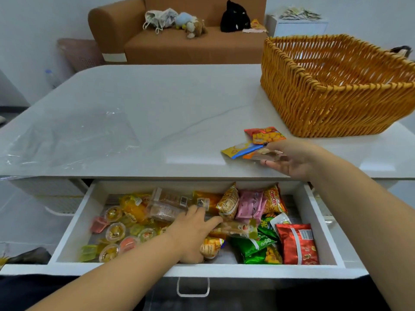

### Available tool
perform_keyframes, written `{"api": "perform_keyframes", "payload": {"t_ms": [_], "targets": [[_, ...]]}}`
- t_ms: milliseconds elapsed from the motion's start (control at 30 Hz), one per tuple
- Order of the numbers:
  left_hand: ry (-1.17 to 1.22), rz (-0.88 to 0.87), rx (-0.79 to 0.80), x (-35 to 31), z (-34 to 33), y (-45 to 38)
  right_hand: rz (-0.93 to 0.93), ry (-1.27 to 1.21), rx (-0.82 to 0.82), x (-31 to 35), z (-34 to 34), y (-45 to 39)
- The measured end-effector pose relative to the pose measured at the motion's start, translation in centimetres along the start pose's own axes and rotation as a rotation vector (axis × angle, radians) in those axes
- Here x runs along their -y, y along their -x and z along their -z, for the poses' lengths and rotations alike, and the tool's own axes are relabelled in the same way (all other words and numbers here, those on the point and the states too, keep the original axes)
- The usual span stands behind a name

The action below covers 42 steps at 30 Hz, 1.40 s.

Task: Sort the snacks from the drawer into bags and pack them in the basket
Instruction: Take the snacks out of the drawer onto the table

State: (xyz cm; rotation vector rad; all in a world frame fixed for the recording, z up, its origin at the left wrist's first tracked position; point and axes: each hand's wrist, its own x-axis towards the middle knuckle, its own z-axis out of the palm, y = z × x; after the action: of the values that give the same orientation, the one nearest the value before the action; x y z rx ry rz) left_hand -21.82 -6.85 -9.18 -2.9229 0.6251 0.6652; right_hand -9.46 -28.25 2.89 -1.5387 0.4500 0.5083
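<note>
Head view is showing the open drawer point(74, 223) packed with snacks while both hands are working at once. The left hand point(193, 232) is reaching down into the middle of the drawer, fingers curling over a long clear-wrapped snack point(235, 228); whether they are actually pinching it I cannot tell. The right hand point(292, 159) is hovering at the table point(179, 104) edge, thumb and fingers closing on a brown packet point(268, 154) beside 2 or 3 small packets point(267, 135) already lying on the tabletop near the basket point(332, 95). Clear plastic bags point(71, 135) are lying flat at the far left of the table, well apart from that pile.

Judging from this, the sorting is only starting, and nothing is showing inside the basket. Risks: the slick wrappers are sliding easily, so the long snack may slip out of a loose grasp; the jelly cups point(115, 231) at the drawer's left could be knocked about by the forearm; and kinds may be getting mixed in 1 pile before bagging.
</note>
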Motion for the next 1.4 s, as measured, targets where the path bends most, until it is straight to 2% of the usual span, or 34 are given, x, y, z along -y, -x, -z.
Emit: {"api": "perform_keyframes", "payload": {"t_ms": [133, 267, 333, 433, 467, 533, 567, 633, 667, 733, 800, 867, 1000, 1067, 1133, 1200, 1267, 1333, 1400], "targets": [[-0.044, -0.023, -0.002, -1.0, 0.9, 0.7, 0.066, 0.036, -0.019, -0.5, -0.6, 0.2], [0.068, 0.045, -0.008, -0.4, 2.5, 1.7, 0.215, -0.002, -0.044, 0.1, -1.5, -0.4], [0.166, 0.096, -0.011, 0.3, 4.2, 2.4, 0.239, 0.210, -0.124, -0.4, -1.0, -1.0], [0.267, 0.138, -0.064, 1.3, 7.4, 4.1, 0.306, 0.840, -0.289, -1.3, 0.5, -2.3], [0.294, 0.133, -0.090, 1.7, 8.3, 4.8, 0.341, 0.962, -0.344, -1.4, 0.5, -2.5], [0.370, 0.117, -0.141, 2.7, 10.0, 6.2, 0.445, 1.025, -0.461, -1.2, -0.1, -2.1], [0.410, 0.112, -0.169, 3.1, 10.6, 6.7, 0.522, 1.000, -0.466, -0.9, -0.8, -1.3], [0.455, 0.111, -0.229, 4.0, 11.5, 7.4, 0.596, 0.813, -0.298, -0.3, -2.6, 1.0], [0.463, 0.117, -0.253, 4.5, 11.9, 7.5, 0.530, 0.669, -0.144, -0.2, -3.6, 2.5], [0.464, 0.137, -0.303, 5.3, 12.4, 7.3, 0.264, 0.405, 0.189, -0.8, -5.0, 5.2], [0.432, 0.158, -0.366, 6.0, 12.5, 6.8, 0.121, 0.186, 0.355, -1.6, -5.5, 6.1], [0.360, 0.205, -0.437, 6.3, 12.4, 6.1, 0.116, 0.022, 0.338, -1.9, -5.6, 5.8], [0.195, 0.341, -0.631, 6.3, 12.0, 4.5, 0.183, -0.253, 0.092, -1.1, -5.2, 4.1], [0.097, 0.365, -0.761, 6.7, 11.6, 3.2, 0.180, -0.322, -0.022, -1.1, -4.7, 3.0], [0.032, 0.341, -0.817, 7.4, 10.6, 1.9, 0.158, -0.318, -0.095, -1.5, -4.2, 2.0], [-0.012, 0.308, -0.829, 7.7, 9.2, 0.6, 0.120, -0.239, -0.135, -1.9, -3.8, 0.9], [0.054, 0.277, -0.797, 7.8, 7.9, -0.7, 0.158, 0.019, -0.207, -2.3, -3.5, 0.2], [0.220, 0.315, -0.719, 7.8, 7.0, -1.7, 0.373, 0.504, -0.330, -2.5, -3.2, -0.3], [0.361, 0.327, -0.662, 8.1, 6.9, -2.5, 0.741, 0.919, -0.394, -3.1, -3.0, -1.0]]}}
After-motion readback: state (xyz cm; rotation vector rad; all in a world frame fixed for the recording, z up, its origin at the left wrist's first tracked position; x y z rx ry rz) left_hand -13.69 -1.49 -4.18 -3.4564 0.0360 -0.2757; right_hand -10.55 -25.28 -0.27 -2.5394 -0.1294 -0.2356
